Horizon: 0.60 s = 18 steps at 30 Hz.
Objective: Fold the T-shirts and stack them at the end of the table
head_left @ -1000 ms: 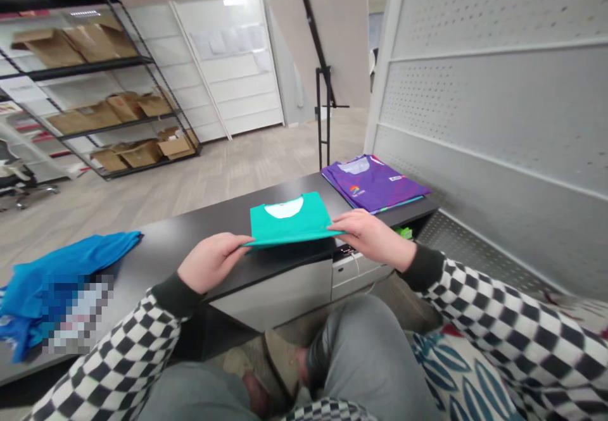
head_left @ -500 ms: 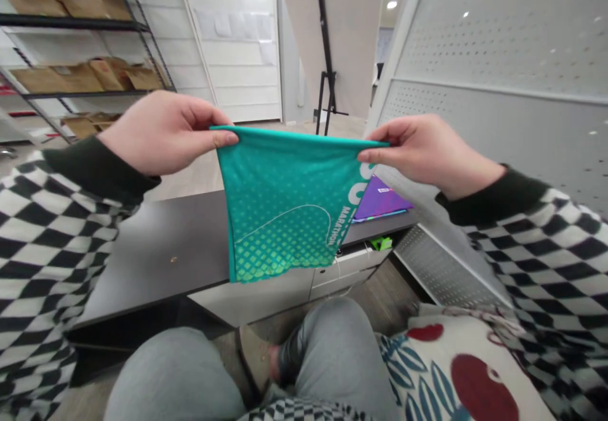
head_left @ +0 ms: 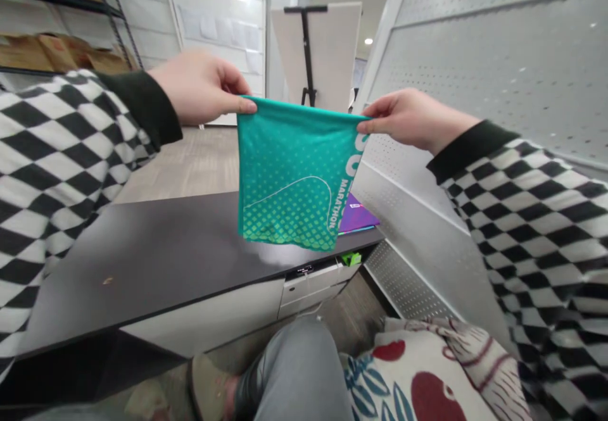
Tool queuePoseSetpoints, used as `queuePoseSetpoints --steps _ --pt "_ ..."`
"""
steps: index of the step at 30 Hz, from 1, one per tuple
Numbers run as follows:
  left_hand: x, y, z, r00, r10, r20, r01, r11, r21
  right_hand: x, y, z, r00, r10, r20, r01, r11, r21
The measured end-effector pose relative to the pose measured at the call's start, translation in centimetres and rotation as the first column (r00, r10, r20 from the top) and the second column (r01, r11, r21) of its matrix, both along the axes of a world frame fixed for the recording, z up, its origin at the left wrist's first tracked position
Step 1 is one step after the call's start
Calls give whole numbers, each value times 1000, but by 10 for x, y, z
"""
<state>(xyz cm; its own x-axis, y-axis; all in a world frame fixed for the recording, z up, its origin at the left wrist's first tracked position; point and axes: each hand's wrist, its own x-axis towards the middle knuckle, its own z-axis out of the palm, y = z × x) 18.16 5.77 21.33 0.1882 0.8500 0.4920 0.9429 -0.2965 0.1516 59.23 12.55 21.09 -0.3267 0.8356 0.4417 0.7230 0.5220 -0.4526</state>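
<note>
A teal cloth (head_left: 289, 168) with a green diamond pattern, a thin white curved line and the word MARATHON hangs between my hands. It looks like a flat tube or folded fabric; I cannot tell which. My left hand (head_left: 204, 88) pinches its upper left corner between thumb and fingers. At the upper right corner, my right hand (head_left: 408, 117) grips the same edge, so the top is stretched nearly straight. The lower edge hangs free above the dark tabletop (head_left: 180, 237). Behind its right side, partly covered, lies a purple folded item (head_left: 358, 215) on the table.
A grey perforated panel (head_left: 475, 66) rises along the right. Beyond the table stand a board on a black easel (head_left: 308, 54) and a shelf with brown paper bags (head_left: 61, 52). A patterned cushion (head_left: 403, 377) lies beside my leg at the lower right.
Both hands have lifted the cloth higher in view, and they are somewhat closer together. The view has shifted, showing more of the tabletop. Both grips stay on the cloth.
</note>
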Motion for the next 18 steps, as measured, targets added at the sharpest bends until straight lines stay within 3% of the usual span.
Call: queuePoseSetpoints --steps 3,6,10,13,16,18 --pt "18 42 6 999 -3 -44 3 1000 10 7 39 17 981 -104 165 109 994 -22" --pt "40 96 19 998 -35 -58 38 998 48 12 87 35 949 -236 211 229 972 57" --pt "79 167 40 997 -61 38 57 993 99 22 154 46 920 -356 164 340 933 116" --pt "107 200 46 985 -128 112 110 982 152 36 190 40 920 -386 65 369 911 184" --pt "127 215 29 975 -192 115 165 964 211 57 208 17 931 -365 -34 362 904 228" --pt "137 216 -1 973 -221 73 200 955 220 75 210 -11 927 -372 -51 374 902 214"
